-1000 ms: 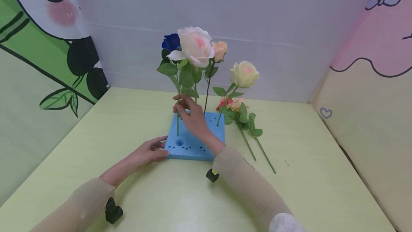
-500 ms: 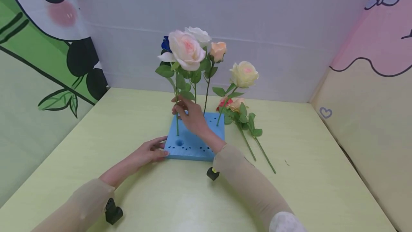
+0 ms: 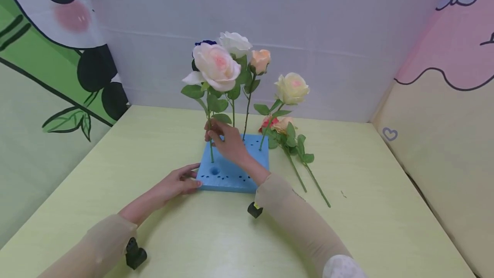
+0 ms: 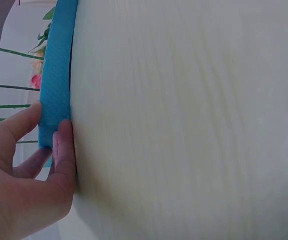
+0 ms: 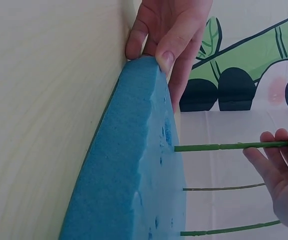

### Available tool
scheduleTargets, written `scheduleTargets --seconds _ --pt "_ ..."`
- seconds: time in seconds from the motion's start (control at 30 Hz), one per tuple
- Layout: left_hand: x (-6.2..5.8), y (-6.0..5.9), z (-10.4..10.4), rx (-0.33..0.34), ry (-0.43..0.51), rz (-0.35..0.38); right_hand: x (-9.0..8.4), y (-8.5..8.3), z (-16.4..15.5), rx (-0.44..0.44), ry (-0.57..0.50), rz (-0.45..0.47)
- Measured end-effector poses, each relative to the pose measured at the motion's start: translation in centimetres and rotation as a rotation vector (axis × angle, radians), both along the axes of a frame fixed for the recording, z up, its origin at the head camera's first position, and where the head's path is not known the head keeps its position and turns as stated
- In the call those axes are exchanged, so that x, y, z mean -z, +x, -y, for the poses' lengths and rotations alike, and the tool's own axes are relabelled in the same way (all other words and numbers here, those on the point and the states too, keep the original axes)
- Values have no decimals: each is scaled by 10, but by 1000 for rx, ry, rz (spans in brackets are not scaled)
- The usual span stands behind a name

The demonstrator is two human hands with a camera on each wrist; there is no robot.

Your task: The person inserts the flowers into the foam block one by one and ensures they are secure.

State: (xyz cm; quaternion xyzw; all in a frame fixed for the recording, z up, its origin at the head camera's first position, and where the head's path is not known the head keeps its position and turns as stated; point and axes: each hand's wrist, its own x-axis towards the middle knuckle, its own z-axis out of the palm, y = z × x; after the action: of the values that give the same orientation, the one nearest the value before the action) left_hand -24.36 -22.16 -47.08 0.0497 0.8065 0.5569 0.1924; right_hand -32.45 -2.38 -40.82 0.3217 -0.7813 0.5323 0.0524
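Pinching the green stem of the pale pink artificial rose [image 3: 216, 64] planted upright in the square blue foam block [image 3: 231, 170], her right hand [image 3: 227, 140] steadies it, while her left hand [image 3: 175, 183] grips the block's near-left corner, bracing it on the table.

Head camera looks forward and down across the counter [image 3: 370, 209] from mid-distance; both wrist cameras sit close and low, turned sideways — left along the blue foam block's [image 4: 56, 75] edge, right at its corner. All three share the block and stems.
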Motion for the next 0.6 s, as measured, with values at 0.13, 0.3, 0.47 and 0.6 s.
scheduleTargets --seconds 0.13,0.3,0.47,0.6 --pt "0 -1 0 -7 -20 5 3 -1 -1 0 -23 12" --pt "-1 -3 0 -17 -46 3 3 -2 -3 -3 -31 14" --pt "0 -3 0 -9 -38 4 5 0 -5 -18 -41 24" --pt "-1 -2 0 -3 -40 8 6 1 -7 -19 -37 22"
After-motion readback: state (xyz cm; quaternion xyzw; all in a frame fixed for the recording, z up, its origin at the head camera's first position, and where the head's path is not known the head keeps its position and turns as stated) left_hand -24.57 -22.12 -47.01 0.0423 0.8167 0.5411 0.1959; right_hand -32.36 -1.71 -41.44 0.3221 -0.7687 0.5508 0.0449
